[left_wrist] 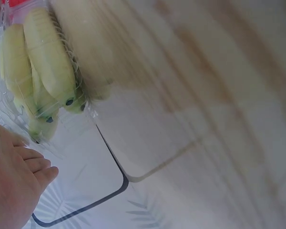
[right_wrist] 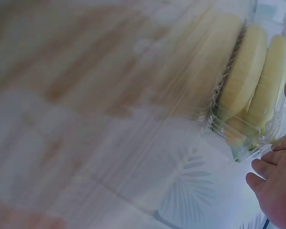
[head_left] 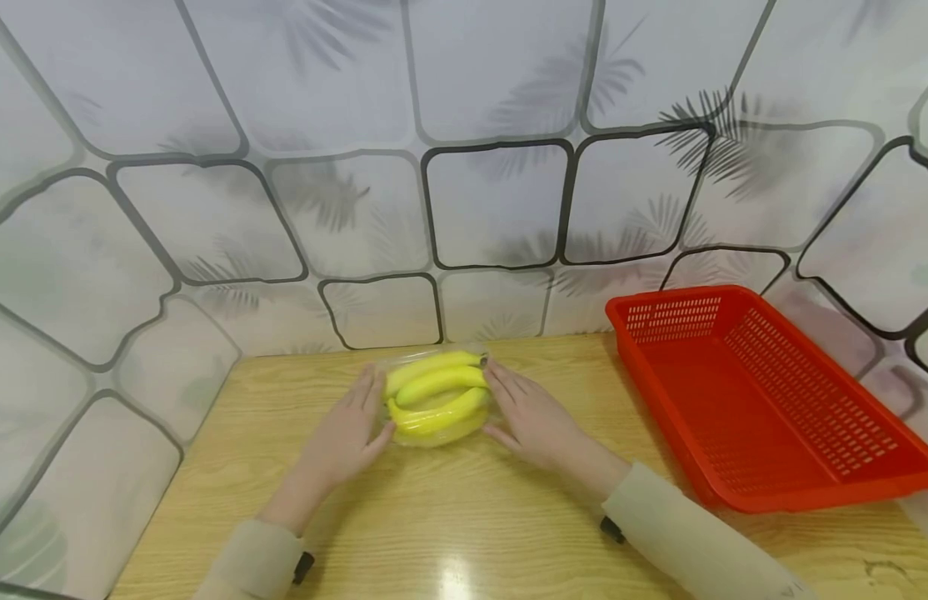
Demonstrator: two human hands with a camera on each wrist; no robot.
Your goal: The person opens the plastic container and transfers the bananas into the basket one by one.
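Observation:
Several yellow bananas (head_left: 445, 382) with greenish tips lie inside a clear plastic box (head_left: 464, 431) on the table, near the back wall. My left hand (head_left: 347, 435) is at the box's left side, fingers fairly straight and thumb at the near corner. Against the right side lies my right hand (head_left: 537, 421), extended in the same way. Both wrist views show the ribbed see-through wall of the box beside the fingers; the left hand (left_wrist: 19, 176) and right hand (right_wrist: 279, 171) are each partly cut off by the frame edge. Whether the box touches the tabletop is hard to tell.
A red plastic basket (head_left: 662, 408) with slotted sides stands to the right, its inside bare. The light wood table (head_left: 434, 517) meets walls covered in a stone-and-leaf pattern (head_left: 494, 208) at the back and sides.

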